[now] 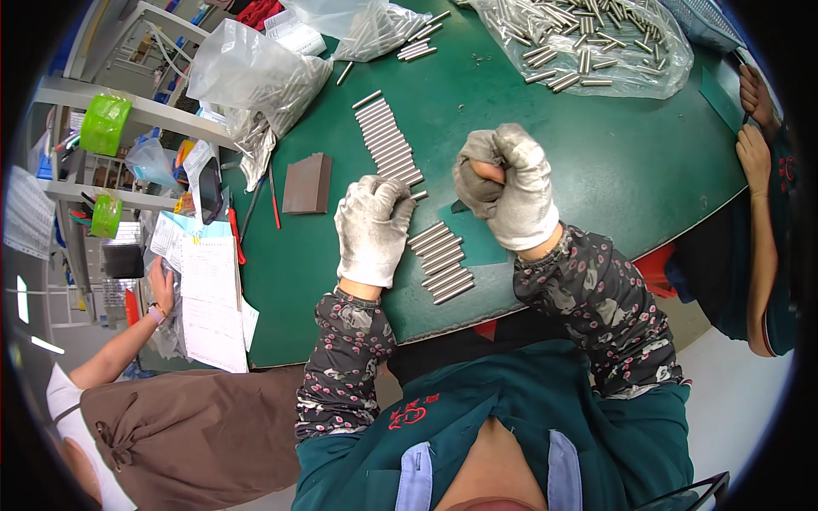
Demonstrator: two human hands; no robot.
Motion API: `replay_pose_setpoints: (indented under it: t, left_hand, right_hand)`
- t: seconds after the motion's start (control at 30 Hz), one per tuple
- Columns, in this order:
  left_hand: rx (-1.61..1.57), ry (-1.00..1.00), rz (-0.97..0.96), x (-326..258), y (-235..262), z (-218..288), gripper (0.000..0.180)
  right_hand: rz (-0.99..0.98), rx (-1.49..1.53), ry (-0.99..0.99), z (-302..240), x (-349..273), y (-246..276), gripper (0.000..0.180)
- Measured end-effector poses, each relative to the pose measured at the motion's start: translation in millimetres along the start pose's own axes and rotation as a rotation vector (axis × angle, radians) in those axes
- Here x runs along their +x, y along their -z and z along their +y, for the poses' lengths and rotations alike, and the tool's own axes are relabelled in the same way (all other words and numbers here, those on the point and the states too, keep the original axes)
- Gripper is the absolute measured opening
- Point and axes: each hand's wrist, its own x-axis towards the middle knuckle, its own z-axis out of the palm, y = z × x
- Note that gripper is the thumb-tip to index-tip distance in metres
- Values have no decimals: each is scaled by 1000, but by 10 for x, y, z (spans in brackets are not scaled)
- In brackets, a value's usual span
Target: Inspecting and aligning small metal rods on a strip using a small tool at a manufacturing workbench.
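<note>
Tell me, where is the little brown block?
In the head view, the brown block lies flat on the green table, left of the row of metal rods and up-left of the gloved left hand, beside a red pen.

Green-topped table (596, 162) with rows of metal rods (388, 140), clear rod-filled bags (256, 77), a brown block (308, 183), papers (209, 289).

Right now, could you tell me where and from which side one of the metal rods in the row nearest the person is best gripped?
Probably the nearest rod, at the open end of the lower row. It lies flat on the green mat with its long side touching the next rod, so pinching across it looks awkward. Its right end juts free; coming from the right, beside the right hand, and taking that end seems easiest.
</note>
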Motion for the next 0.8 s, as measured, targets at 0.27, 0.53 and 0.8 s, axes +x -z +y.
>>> replay_pose_setpoints:
  t: [0.27,0.53,0.8]
  left_hand:
    - [-222,-27,-155,-48,4,37,13]
    - [-233,1,-154,-54,-10,29,13]
    - [-245,-9,-161,-44,-3,26,14]
  right_hand:
    - [-14,40,4,18,-6,31,42]
    - [6,9,24,15,-40,-9,47]
    - [62,-66,-2,-34,-38,-74,52]
